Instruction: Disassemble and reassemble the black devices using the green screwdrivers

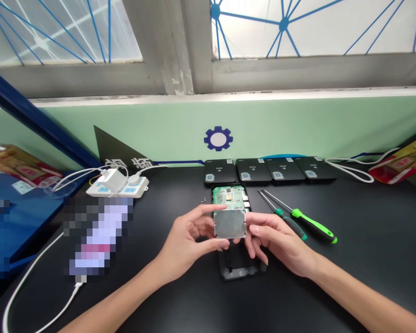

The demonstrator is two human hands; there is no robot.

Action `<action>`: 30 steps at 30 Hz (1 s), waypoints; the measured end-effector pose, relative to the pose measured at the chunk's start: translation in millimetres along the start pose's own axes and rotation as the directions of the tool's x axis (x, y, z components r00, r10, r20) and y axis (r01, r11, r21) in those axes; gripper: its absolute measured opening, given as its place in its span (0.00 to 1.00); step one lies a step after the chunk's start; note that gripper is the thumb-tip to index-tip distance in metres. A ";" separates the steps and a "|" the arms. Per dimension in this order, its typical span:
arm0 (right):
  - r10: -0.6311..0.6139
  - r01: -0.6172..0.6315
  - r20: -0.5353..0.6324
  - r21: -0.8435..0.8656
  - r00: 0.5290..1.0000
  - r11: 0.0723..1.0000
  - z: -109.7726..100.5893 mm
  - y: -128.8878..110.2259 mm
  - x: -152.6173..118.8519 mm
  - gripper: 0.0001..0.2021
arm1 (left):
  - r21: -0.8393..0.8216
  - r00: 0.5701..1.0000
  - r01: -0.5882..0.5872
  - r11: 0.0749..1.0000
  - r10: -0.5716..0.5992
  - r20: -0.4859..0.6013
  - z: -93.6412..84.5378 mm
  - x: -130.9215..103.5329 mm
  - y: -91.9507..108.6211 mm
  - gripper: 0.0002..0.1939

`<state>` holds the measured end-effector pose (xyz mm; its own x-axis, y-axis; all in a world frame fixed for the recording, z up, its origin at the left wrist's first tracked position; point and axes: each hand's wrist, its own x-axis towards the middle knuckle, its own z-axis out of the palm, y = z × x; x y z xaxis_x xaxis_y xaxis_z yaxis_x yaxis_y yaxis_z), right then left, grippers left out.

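A flat silver metal plate (229, 224) with small notches on its sides is held up between my two hands. My left hand (187, 238) grips it from the left, index finger along the top edge and thumb at the bottom. On its right edge, my right hand (280, 236) pinches it with thumb and index finger, the other fingers curled below. Behind the plate lies a green circuit board (225, 195) in a black case. Nearer to me is an open black plastic case part (241, 272), partly hidden by my hands.
Two screwdrivers, one dark green (291, 223) and one bright green (314, 225), lie to the right. Several black boxes (254, 171) line the wall. Tiny screws (203, 200) lie left of the board. A white power strip (135, 187) and a charging phone (100, 236) are at left.
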<state>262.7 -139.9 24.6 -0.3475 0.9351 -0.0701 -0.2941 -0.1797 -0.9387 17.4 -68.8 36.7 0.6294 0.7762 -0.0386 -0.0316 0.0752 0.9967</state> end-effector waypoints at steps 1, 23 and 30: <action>0.001 -0.001 -0.001 0.002 1.000 1.000 -0.3 0.3 -0.2 0.18 | -0.023 1.000 0.011 1.000 -0.011 0.001 0.4 0.4 0.4 0.31; -0.014 0.014 -0.049 0.016 0.999 1.000 5.0 3.7 0.9 0.43 | -0.152 1.000 -0.014 0.988 0.016 0.009 4.0 3.5 -1.1 0.29; -0.029 0.027 -0.057 -0.025 0.998 0.999 5.8 0.0 2.0 0.39 | -0.130 1.000 -0.010 0.991 0.010 0.003 3.7 2.7 -1.1 0.30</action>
<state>256.9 -139.8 26.4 -0.2876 0.9557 -0.0622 -0.2813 -0.1463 -0.9484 22.0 -69.1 35.7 0.6316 0.7748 -0.0280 -0.1386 0.1483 0.9792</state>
